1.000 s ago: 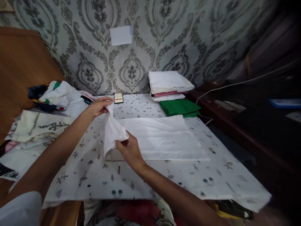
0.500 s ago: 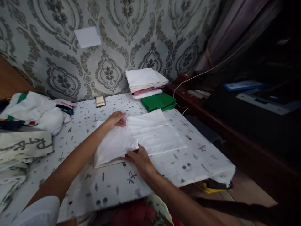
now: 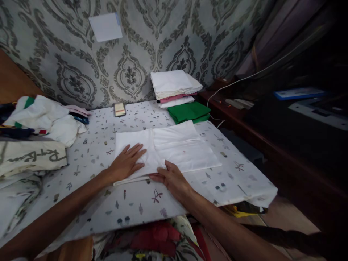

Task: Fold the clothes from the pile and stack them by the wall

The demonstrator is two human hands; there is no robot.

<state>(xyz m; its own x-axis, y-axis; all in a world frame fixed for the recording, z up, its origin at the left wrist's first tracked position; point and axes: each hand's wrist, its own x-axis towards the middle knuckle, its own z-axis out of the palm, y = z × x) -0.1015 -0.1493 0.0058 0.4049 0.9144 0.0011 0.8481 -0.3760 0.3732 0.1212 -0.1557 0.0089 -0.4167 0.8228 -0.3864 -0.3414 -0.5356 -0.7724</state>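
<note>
A white cloth garment [image 3: 176, 145] lies partly folded on the patterned tablecloth, its left part doubled over so that the edge of the fold runs across its middle. My left hand [image 3: 127, 161] rests flat on the doubled part, fingers stretched out. At the near edge of the fold, my right hand [image 3: 172, 177] pinches the white cloth between thumb and fingers. The exact kind of garment cannot be told.
A stack of folded white and pink cloths [image 3: 174, 85] stands by the wall, with a folded green cloth [image 3: 189, 112] before it. Heaped clothes [image 3: 49, 121] lie at left. A small card-like item [image 3: 119, 110] sits at the back. A white cable [image 3: 244, 78] runs along the right.
My left hand has left the far edge of the fold and come nearer, now flat on the cloth. The raised doubled part has been flattened. My right hand stays at the near edge.
</note>
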